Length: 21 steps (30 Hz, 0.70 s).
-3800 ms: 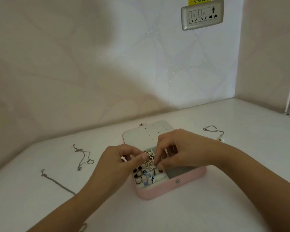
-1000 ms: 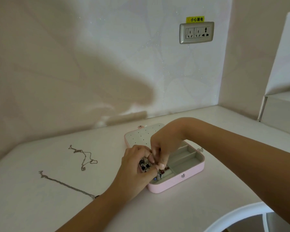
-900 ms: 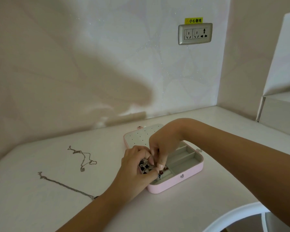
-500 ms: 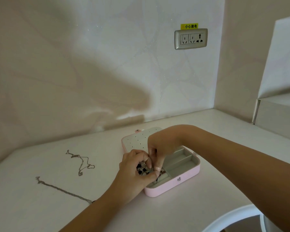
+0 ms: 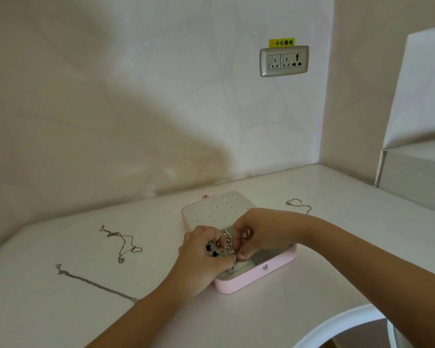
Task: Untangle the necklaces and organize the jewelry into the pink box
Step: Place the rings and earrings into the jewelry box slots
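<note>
- Overview: we see both hands meeting over the left half of the open pink box point(image 5: 261, 275), which sits mid-table point(image 5: 60, 310) with its dotted lid point(image 5: 211, 209) folded back toward the wall.
- Left hand point(image 5: 199, 259): the fingers are curled, and thumb and forefinger pinch a small silvery piece point(image 5: 222, 251) just above the box's left compartments. Dark-faced trinkets show beside the knuckles.
- Right hand point(image 5: 259, 234): thumb and forefinger pinch the same silvery piece from the other side. The remaining fingers are tucked in.
- Change: a second ago the right wrist arched high over the box. Now it lies low and flat, and the two pinches have drawn together at one spot — we read this as fine work on a knot or clasp, not yet a placement.
- Necklaces outside the box: a tangled necklace point(image 5: 122, 243) and a straight chain point(image 5: 93, 283) lie well to the left. A third necklace point(image 5: 299, 204) lies beyond the right forearm, which hid it moments ago.
- Meaning for the task: we judge it well short of done — three chains lie untouched on the table, and the box's right compartments look unfilled.
- Background: a wall socket point(image 5: 283, 61) sits above.
</note>
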Available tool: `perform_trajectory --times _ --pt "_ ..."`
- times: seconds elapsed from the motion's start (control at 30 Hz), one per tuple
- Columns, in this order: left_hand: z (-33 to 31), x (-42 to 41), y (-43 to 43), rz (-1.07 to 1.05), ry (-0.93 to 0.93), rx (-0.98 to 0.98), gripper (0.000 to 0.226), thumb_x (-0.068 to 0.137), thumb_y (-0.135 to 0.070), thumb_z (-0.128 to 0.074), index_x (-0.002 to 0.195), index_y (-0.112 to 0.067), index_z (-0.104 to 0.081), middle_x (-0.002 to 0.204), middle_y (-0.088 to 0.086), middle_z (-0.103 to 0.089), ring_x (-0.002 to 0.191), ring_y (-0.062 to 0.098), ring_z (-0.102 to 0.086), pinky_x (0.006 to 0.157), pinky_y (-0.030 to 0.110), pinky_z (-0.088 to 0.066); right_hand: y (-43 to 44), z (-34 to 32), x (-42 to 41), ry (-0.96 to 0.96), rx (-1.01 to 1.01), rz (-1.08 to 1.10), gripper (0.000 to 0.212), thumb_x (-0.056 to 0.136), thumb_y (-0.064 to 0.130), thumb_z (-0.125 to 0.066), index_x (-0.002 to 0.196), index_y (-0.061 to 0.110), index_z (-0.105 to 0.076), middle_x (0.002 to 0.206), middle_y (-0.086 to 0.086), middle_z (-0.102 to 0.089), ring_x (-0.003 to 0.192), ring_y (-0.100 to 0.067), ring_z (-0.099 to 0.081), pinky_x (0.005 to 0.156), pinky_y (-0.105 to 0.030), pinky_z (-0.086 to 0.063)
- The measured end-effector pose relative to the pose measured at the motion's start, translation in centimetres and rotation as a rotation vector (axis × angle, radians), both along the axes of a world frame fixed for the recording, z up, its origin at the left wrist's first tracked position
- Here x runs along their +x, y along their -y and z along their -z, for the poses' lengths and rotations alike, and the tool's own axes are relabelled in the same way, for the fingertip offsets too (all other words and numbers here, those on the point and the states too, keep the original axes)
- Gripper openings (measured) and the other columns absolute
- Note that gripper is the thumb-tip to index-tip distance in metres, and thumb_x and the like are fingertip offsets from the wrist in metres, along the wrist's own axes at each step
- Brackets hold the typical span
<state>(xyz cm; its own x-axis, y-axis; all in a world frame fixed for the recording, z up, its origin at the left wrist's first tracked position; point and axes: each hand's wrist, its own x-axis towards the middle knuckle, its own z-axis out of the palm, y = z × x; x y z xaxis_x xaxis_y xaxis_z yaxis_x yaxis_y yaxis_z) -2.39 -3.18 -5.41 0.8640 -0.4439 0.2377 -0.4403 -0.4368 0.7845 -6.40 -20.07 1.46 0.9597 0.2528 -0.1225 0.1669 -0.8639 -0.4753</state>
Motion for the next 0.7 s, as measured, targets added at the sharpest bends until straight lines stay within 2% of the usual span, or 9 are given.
perform_trajectory --times 0.1,0.2,0.3,0.37,0.47,0.53,0.6,0.7 --pt "-0.3 -0.1 0.2 -0.013 -0.035 0.009 0.031 0.038 -0.048 -0.061 0.068 -0.046 -0.058 0.1 -0.015 -0.054 0.102 0.021 -0.053 0.082 0.03 -0.044 -0.3 0.5 -0.3 0.016 0.032 0.074 0.01 0.078 0.021 -0.073 0.077 0.028 -0.065 0.067 0.013 -0.051 0.061 -0.001 -0.045 0.058 -0.016 -0.034" --pt "-0.7 -0.2 0.2 -0.008 -0.047 0.023 0.031 0.038 -0.048 -0.062 0.068 -0.047 -0.058 0.099 -0.015 -0.055 0.1 0.024 -0.056 0.088 0.039 -0.048 -0.9 1.4 -0.4 0.035 0.083 0.164 0.01 0.074 0.02 -0.071 0.071 0.026 -0.064 0.064 0.011 -0.053 0.061 -0.004 -0.047 0.057 -0.017 -0.035" --pt "-1.0 -0.4 0.3 -0.012 -0.055 0.042 0.031 0.037 -0.047 -0.061 0.068 -0.049 -0.058 0.1 -0.015 -0.056 0.101 0.022 -0.055 0.087 0.038 -0.047 -1.2 2.6 -0.4 0.115 0.103 0.24 0.013 0.07 0.025 -0.071 0.063 0.027 -0.059 0.064 0.008 -0.056 0.061 -0.007 -0.051 0.054 -0.019 -0.038" --pt "-1.0 -0.5 0.4 -0.018 -0.066 0.039 0.033 0.036 -0.046 -0.06 0.068 -0.05 -0.058 0.099 -0.013 -0.056 0.101 0.024 -0.056 0.085 0.037 -0.047 -1.4 3.1 -0.5 0.152 0.129 0.267 0.013 0.069 0.027 -0.071 0.064 0.026 -0.06 0.064 0.007 -0.056 0.06 -0.008 -0.051 0.053 -0.02 -0.039" --pt "-1.2 -0.6 0.5 -0.022 -0.077 0.033 0.028 0.041 -0.041 -0.065 0.066 -0.05 -0.058 0.099 -0.015 -0.056 0.103 0.023 -0.055 0.089 0.039 -0.047 -1.3 3.0 -0.8 0.14 0.178 0.252 0.009 0.073 0.024 -0.07 0.069 0.026 -0.062 0.064 0.007 -0.056 0.059 -0.007 -0.051 0.054 -0.02 -0.042" --pt "-1.2 -0.6 0.5 -0.018 -0.088 0.035 0.026 0.045 -0.039 -0.067 0.067 -0.05 -0.059 0.099 -0.014 -0.057 0.104 0.024 -0.054 0.091 0.041 -0.047 -0.7 2.4 -1.1 0.131 0.232 0.246 0.011 0.078 0.019 -0.067 0.074 0.028 -0.064 0.069 0.011 -0.057 0.06 -0.001 -0.049 0.055 -0.013 -0.039" --pt "-1.1 -0.6 0.5 -0.027 -0.141 0.014 0.03 0.041 -0.041 -0.068 0.069 -0.046 -0.061 0.101 -0.006 -0.06 0.103 0.029 -0.058 0.092 0.048 -0.048 0.9 1.9 -1.3 0.199 0.305 0.317 0.017 0.084 0.015 -0.063 0.075 0.03 -0.065 0.075 0.014 -0.058 0.062 0.002 -0.048 0.055 -0.01 -0.035" --pt "-1.2 -0.6 0.7 -0.038 -0.181 0.02 0.035 0.037 -0.04 -0.066 0.07 -0.047 -0.062 0.105 -0.003 -0.059 0.101 0.032 -0.061 0.092 0.049 -0.049 4.9 2.1 -0.9 0.407 0.296 0.546 0.026 0.088 0.006 -0.054 0.08 0.028 -0.065 0.087 0.011 -0.062 0.073 -0.003 -0.053 0.066 -0.018 -0.04"
